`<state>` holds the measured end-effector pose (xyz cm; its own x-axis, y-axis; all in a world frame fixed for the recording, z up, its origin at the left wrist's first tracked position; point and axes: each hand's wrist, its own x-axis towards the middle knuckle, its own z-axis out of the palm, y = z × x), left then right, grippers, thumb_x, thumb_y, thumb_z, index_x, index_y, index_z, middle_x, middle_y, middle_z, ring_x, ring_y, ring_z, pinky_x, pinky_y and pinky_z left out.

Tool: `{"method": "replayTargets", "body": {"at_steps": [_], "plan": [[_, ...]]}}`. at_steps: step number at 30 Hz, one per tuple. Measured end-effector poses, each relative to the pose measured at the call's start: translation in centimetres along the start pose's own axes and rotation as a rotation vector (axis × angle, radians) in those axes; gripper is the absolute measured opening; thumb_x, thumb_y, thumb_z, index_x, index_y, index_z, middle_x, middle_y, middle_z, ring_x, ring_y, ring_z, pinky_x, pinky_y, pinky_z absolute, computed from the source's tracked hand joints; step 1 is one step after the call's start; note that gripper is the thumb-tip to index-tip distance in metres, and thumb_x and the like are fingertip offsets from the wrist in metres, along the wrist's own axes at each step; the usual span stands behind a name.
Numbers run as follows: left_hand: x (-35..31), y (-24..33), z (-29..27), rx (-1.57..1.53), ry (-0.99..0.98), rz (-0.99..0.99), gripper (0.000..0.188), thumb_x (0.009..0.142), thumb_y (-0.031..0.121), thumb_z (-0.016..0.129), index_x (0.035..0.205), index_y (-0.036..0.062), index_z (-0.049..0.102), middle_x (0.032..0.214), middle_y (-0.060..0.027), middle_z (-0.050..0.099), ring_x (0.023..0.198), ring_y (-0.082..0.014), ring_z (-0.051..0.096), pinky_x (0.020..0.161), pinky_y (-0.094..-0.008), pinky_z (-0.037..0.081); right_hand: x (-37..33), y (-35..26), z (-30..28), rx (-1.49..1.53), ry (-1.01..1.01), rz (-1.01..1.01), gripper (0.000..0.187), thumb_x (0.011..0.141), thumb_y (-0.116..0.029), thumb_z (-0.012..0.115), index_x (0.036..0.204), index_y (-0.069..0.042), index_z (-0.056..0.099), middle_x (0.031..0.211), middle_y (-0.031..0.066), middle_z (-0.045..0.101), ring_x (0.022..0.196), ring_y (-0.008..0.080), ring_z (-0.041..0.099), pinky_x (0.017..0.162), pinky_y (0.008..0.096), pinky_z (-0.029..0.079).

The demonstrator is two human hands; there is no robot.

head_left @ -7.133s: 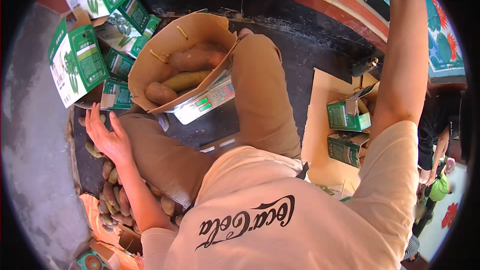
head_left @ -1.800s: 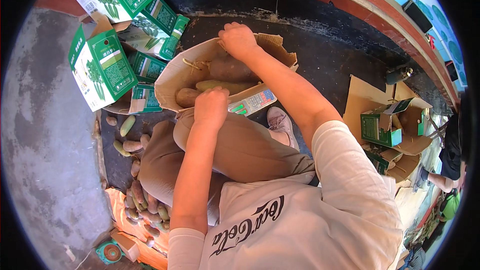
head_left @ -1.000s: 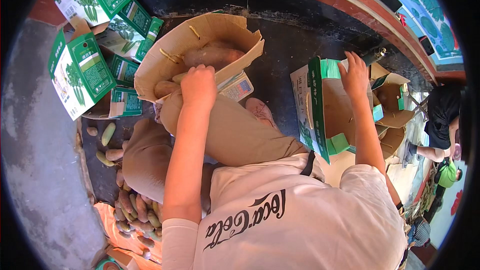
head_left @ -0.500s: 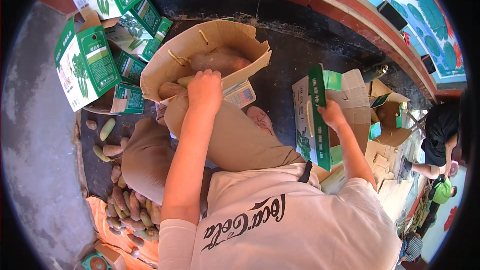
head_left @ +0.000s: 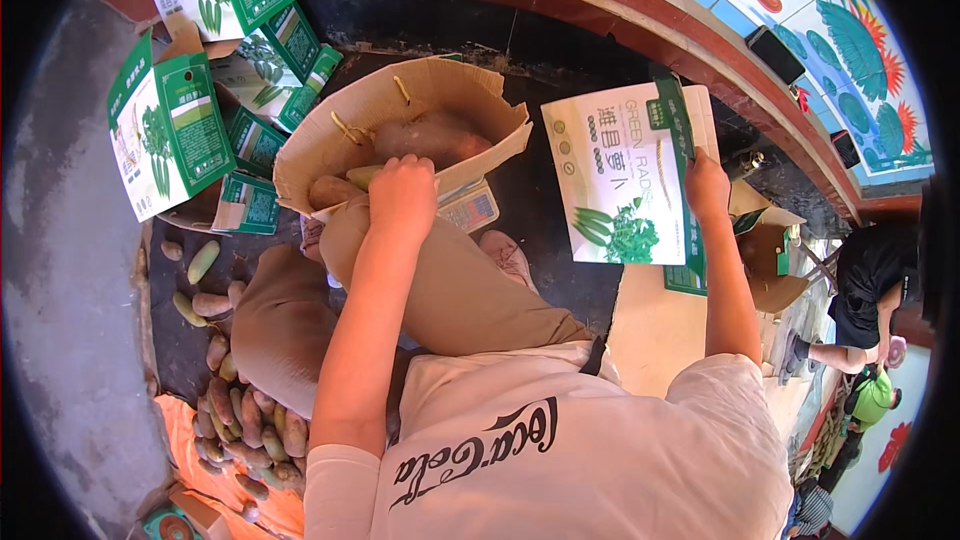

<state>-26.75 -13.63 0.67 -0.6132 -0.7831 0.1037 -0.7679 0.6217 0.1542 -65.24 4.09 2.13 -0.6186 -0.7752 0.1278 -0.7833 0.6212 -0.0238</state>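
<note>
An open brown cardboard box [head_left: 490, 145] with yellow cord handles stands in front of me, holding several root vegetables, including a large reddish one [head_left: 435, 135] and a green one [head_left: 362, 177]. My left hand [head_left: 403, 195] is closed over its near rim, beside the green vegetable; the fingertips are partly hidden. To the right, my right hand [head_left: 706, 185] grips the green edge of a white and green printed carton [head_left: 615, 175]. The carton is raised off the floor, its picture side facing up.
A keypad panel [head_left: 470, 208] shows by the brown box. White and green cartons [head_left: 160, 130] are stacked at the left. Loose root vegetables [head_left: 250, 420] lie beside my knee, many on an orange sheet [head_left: 180, 440]. Another open carton [head_left: 775, 250] and a person [head_left: 870, 285] are at the right.
My right hand has lifted and turned the carton, so its printed side now faces up and it sits farther forward. My left hand has stayed at the brown box's rim.
</note>
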Motion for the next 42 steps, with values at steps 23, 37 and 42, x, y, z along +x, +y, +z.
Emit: {"method": "replayTargets", "body": {"at_steps": [23,37,42], "plan": [[0.3,0.2,0.0,-0.034,-0.016,-0.018,0.016,0.074,0.017,0.068,0.078,0.0041,0.06,0.083,-0.011,0.06,0.083,-0.0293,0.058,0.071,-0.0409,0.049,-5.6,-1.0,5.1,0.143,-0.286,-0.158,0.023,0.077,-0.018,0.064,0.098,-0.011,0.059,0.089,0.0126,0.064,0.086,0.0323,0.062,0.074,0.0421,0.05],[0.3,0.4,-0.3,-0.039,-0.021,-0.023,0.016,0.075,0.017,0.067,0.079,0.0036,0.06,0.083,-0.0111,0.06,0.083,-0.0291,0.058,0.072,-0.0403,0.048,-1.3,2.5,6.2,-0.067,-0.034,-0.399,0.02,0.08,-0.009,0.05,0.096,-0.015,0.06,0.087,0.0081,0.063,0.081,0.0281,0.062,0.07,0.0395,0.049],[0.5,0.5,-0.2,-0.042,-0.032,-0.03,0.016,0.075,0.017,0.067,0.079,0.0033,0.06,0.083,-0.0111,0.06,0.083,-0.0292,0.058,0.072,-0.0402,0.048,0.0,4.1,6.7,-0.172,0.289,-0.572,0.026,0.08,-0.01,0.049,0.105,-0.013,0.056,0.094,0.0084,0.062,0.093,0.0252,0.061,0.076,0.0388,0.049]]}}
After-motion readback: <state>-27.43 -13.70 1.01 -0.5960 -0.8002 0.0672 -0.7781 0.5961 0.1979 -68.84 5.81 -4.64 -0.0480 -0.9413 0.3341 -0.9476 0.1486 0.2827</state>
